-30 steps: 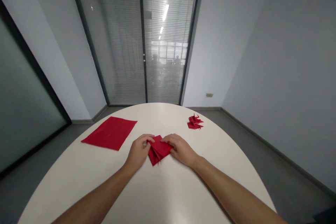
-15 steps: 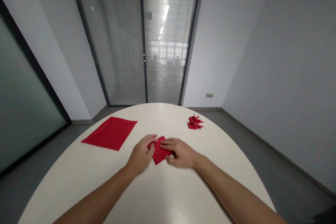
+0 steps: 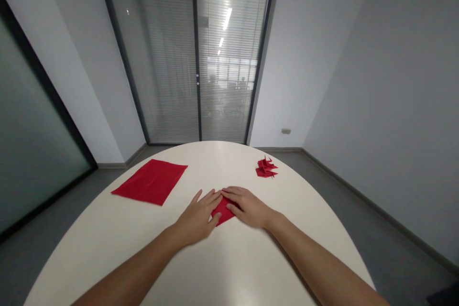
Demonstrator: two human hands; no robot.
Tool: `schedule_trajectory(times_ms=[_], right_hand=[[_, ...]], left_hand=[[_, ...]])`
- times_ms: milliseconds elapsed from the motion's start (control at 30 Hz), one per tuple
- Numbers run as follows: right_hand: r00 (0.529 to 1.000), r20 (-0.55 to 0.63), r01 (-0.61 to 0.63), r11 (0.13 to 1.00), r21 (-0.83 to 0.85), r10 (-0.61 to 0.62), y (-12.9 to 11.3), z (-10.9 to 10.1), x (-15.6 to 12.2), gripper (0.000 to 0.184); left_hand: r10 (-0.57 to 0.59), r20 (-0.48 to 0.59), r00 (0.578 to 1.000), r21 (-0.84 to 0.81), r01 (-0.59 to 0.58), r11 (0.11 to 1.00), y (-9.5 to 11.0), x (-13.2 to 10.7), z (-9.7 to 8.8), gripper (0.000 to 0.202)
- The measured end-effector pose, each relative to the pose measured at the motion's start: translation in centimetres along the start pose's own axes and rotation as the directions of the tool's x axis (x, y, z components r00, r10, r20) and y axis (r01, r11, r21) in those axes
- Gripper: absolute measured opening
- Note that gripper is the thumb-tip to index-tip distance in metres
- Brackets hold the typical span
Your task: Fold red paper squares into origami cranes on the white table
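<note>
A small folded piece of red paper (image 3: 223, 211) lies flat on the white table, partly covered by both hands. My left hand (image 3: 199, 215) rests over its left side, fingers stretched out and spread, thumb along the near left edge. On the right side lies my right hand (image 3: 248, 206), its fingers extended over the far corner and its thumb on the paper's face. The fingertips of the two hands nearly meet at the far corner. Much of the paper's outline is hidden beneath them.
The round white table (image 3: 229, 267) curves away on both sides. A larger flat sheet of red paper (image 3: 152, 181) lies at the left. Several folded red paper cranes (image 3: 266, 167) sit clustered at the far right. Beyond stands a glass door with blinds (image 3: 229, 105).
My left hand has moved right and flattened, its fingers now spread over the paper. The right fingers have shifted toward the far corner. The paper has turned slightly and shows less.
</note>
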State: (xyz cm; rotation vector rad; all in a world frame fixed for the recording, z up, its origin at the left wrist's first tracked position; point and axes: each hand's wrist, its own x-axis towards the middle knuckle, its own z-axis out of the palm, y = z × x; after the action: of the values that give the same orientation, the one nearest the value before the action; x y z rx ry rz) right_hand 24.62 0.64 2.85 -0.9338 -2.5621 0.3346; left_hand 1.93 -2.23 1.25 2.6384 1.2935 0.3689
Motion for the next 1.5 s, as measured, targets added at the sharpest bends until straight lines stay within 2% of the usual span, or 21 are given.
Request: schedule_trajectory(times_ms=[133,300,367,500,567,700,833,900,1133,1233,1267,1333,1433,1500], right_hand=[[0.981,0.128,-0.137,0.989,-0.056,0.143,0.2,0.0,-0.3,0.061],[0.949,0.208,-0.224,0.971,-0.083,0.237,-0.3,-0.4,-0.6,0.064],[0.949,0.216,-0.215,0.972,-0.095,0.231,-0.6,-0.5,-0.7,0.064],[0.950,0.289,-0.117,0.993,-0.031,0.121,-1.2,-0.3,-0.7,0.065],[0.940,0.312,-0.141,0.990,-0.018,0.139,-1.4,-0.3,-0.7,0.070],[0.929,0.299,-0.215,0.976,-0.047,0.219,-1.5,-0.3,-0.6,0.074],[0.914,0.298,-0.256,0.962,-0.100,0.274,-1.9,-0.4,-0.6,0.075],[0.909,0.297,-0.269,0.956,-0.120,0.293,-2.0,-0.5,-0.5,0.076],[0.913,0.300,-0.259,0.961,-0.102,0.278,-1.3,-0.5,-0.8,0.088],[0.921,0.294,-0.238,0.967,-0.093,0.255,-1.0,-0.4,-1.0,0.090],[0.924,0.288,-0.234,0.968,-0.090,0.250,-0.9,-0.4,-1.1,0.090],[0.930,0.279,-0.225,0.971,-0.085,0.239,-0.8,-0.3,-1.1,0.090],[0.930,0.282,-0.222,0.972,-0.080,0.236,-1.0,-0.4,-1.1,0.090],[0.920,0.292,-0.247,0.965,-0.088,0.262,-1.2,-0.5,-0.9,0.090]], left_hand=[[-0.052,0.031,0.998,0.076,0.050,0.996,0.2,-0.2,0.2,0.058],[-0.100,-0.030,0.995,0.109,0.103,0.989,0.2,-0.2,0.5,0.059],[-0.093,-0.055,0.994,0.105,0.098,0.990,0.1,-0.2,0.6,0.057],[-0.062,-0.099,0.993,0.089,0.071,0.993,-0.3,0.0,0.9,0.053],[-0.083,-0.127,0.988,0.093,0.095,0.991,-0.4,0.1,1.1,0.051],[-0.140,-0.206,0.969,0.094,0.162,0.982,-0.1,0.3,0.9,0.051],[0.002,-0.164,0.986,0.054,0.007,0.999,0.0,0.2,0.7,0.052],[0.020,-0.131,0.991,0.039,-0.015,0.999,-0.1,0.1,0.7,0.049],[-0.082,-0.177,0.981,0.054,0.093,0.994,0.0,0.2,1.1,0.048],[-0.138,-0.234,0.962,0.061,0.156,0.986,0.0,0.2,1.1,0.049],[-0.134,-0.253,0.958,0.056,0.153,0.987,0.0,0.2,1.0,0.050],[-0.059,-0.243,0.968,0.036,0.070,0.997,-0.2,0.1,0.8,0.053],[0.084,-0.125,0.989,-0.011,-0.086,0.996,-0.4,0.1,0.6,0.052],[0.072,-0.074,0.995,-0.015,-0.073,0.997,-0.5,0.1,0.6,0.051]])
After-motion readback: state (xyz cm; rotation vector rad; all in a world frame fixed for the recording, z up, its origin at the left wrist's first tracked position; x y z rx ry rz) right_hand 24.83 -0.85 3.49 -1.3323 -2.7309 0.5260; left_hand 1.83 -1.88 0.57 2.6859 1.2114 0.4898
